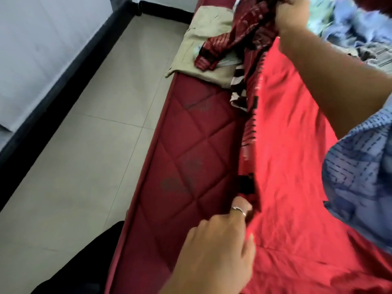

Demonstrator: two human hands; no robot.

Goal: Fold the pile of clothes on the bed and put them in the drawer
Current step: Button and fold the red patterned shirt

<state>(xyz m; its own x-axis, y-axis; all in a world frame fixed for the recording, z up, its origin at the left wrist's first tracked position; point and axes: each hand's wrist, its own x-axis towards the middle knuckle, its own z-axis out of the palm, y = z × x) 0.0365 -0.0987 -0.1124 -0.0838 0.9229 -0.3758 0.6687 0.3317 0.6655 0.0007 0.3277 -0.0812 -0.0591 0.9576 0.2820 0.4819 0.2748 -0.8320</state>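
Tiled floor (84, 155) lies left of the bed (186, 158). One khaki garment (203, 24) lies flat at the bed's far end, seemingly folded. Left hand (220, 240) pinches the red patterned garment (297, 166) near its lower edge; right hand (290, 13) grips its top. Unfolded pile (360, 32) remains far right; no drawer visible. Task judged early.
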